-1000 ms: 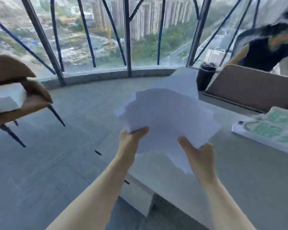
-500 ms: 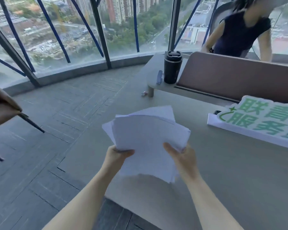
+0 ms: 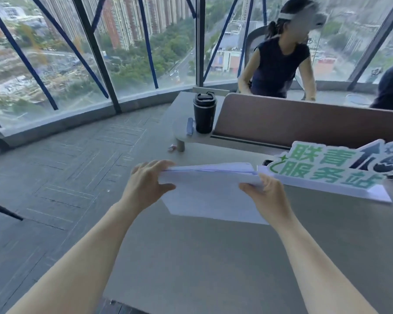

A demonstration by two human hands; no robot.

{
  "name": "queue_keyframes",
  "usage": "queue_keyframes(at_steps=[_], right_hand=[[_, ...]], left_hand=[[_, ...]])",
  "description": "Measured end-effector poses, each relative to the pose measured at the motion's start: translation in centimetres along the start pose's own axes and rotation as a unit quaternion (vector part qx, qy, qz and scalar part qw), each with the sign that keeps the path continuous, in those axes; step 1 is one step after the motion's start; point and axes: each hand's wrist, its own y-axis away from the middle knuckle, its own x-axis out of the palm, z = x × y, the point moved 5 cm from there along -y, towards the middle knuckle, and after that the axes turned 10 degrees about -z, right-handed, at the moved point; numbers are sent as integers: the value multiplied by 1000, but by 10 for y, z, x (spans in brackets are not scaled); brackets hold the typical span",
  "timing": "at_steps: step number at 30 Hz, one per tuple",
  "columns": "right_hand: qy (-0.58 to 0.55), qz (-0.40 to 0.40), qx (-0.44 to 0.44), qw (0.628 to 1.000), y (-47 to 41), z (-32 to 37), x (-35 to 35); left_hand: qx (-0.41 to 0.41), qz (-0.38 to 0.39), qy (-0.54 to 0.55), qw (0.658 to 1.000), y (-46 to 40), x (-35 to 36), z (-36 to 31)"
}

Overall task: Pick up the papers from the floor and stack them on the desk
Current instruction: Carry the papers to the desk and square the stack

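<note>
A bundle of white papers [image 3: 209, 193] stands tilted on its lower edge on the grey desk [image 3: 213, 264], near the desk's left side. My left hand [image 3: 148, 186] grips the bundle's left edge, fingers over the top. My right hand [image 3: 264, 191] holds its right edge. The sheets look roughly gathered, top edges nearly level. The bottom of the bundle touches or nearly touches the desk surface.
A green-and-white sign [image 3: 334, 171] lies on the desk just right of the papers. A brown divider panel [image 3: 304, 123] rises behind, with a black travel mug [image 3: 204, 113] on the far desk. A person in dark clothes [image 3: 279, 66] leans beyond it. Grey floor [image 3: 55, 177] lies left.
The papers have gone from a loose fan held in the air to a gathered bundle set down edge-first on the desk. Both hands shifted to its side edges; my view rose.
</note>
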Motion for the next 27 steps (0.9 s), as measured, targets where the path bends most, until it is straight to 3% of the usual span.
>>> queue_keyframes(at_steps=[2, 4, 6, 8, 12, 16, 19, 24, 27], right_hand=[[-73, -13, 45, 996, 4, -14, -11], [-121, -35, 73, 989, 6, -26, -20], [-150, -45, 92, 983, 7, -33, -24], [-154, -56, 98, 982, 7, -40, -25], [-143, -79, 83, 983, 7, -53, -32], [-89, -63, 137, 985, 22, -92, -12], [-99, -110, 145, 978, 22, -115, -6], [-104, -209, 38, 972, 22, -100, -18], [-72, -193, 22, 978, 22, -107, -14]], left_hand=[[-147, 0, 109, 983, 5, 6, 37], [-271, 48, 289, 917, 16, 24, 52], [-302, 105, 410, 854, 26, 45, 46], [-309, 114, 449, 830, 29, 60, 34], [-330, 31, 479, 813, 22, 79, 26], [-362, 75, 460, 808, 55, 112, 28], [-378, 62, 450, 807, 67, 125, 28], [-379, 55, 457, 803, 62, 134, 24], [-383, 65, 444, 807, 64, 137, 26]])
